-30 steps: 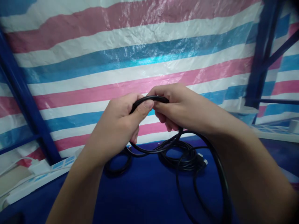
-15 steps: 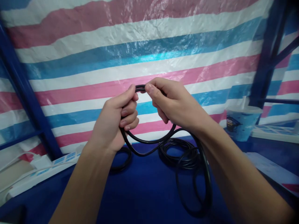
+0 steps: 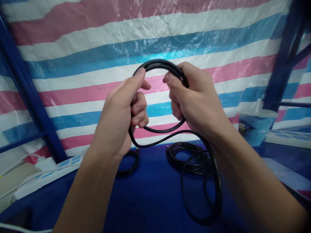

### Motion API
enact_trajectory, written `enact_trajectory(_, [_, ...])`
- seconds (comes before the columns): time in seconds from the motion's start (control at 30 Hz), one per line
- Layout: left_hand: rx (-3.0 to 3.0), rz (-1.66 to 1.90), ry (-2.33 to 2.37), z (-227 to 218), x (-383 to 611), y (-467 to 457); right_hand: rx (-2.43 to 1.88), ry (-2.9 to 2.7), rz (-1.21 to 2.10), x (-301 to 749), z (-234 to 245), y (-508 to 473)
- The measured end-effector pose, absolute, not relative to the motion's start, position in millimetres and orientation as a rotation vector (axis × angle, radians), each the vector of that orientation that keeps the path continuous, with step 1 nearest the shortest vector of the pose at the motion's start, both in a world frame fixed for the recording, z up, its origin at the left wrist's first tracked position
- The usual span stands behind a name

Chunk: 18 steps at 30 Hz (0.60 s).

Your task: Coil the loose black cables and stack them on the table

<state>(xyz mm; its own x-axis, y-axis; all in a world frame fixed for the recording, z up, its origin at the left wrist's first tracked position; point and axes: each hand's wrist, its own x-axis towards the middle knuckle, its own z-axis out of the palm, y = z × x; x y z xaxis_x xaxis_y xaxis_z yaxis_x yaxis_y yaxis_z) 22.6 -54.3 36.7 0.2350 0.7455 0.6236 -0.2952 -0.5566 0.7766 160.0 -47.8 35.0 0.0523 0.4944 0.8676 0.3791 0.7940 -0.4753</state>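
A: As both bare hands are raised above the flat, dark-blue bench [image 3: 145,200], where is the glossy black cable [image 3: 159,63] they hold?

B: Up in the air, bent into a rounded loop between them, in front of the red, white and blue striped plastic sheet [image 3: 155,35]. Along the top of the loop, strands lie side by side.

A: How is the left hand [image 3: 119,110] on it?

B: Its grip is closed on the cable: the thumb tip lies against the loop's upper left, and the lower fingers curl around it.

A: And the right hand [image 3: 199,92]?

B: That grip pinches the loop's right side in the crook between thumb and forefinger, fingers curled in. Below, one strand crosses from the left hand towards the right wrist, where a long loop hangs. I can't tell whether its lowest part touches the bench.

A: What lies beneath?

B: A flat, round coil of thin black cable [image 3: 173,163] rests near that hanging loop. A smaller black ring-shaped coil [image 3: 133,168] sits well left of it, partly hidden by the left wrist.
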Motion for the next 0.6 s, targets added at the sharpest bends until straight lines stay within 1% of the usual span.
enact_trajectory(0.17, [1.622, 1.458, 0.303, 35.5, 27.7, -60.7, -0.610, -1.378, 0.366, 149.1, 27.4, -42.8])
enact_trajectory(0.37, [1.610, 1.671, 0.489, 39.9, 13.8, -51.0, -0.680, -1.558, 0.612, 145.1, 28.0, -51.1])
enact_trajectory(0.5, [1.794, 1.519, 0.576, 41.2, 7.5, -49.8, -0.583, -1.605, 0.988, 151.3, 35.4, -60.8])
enact_trajectory(0.6, [1.821, 1.557, 0.608, 41.0, 0.4, -48.3, -0.554, -1.526, 1.133, 157.6, 40.2, -65.9])
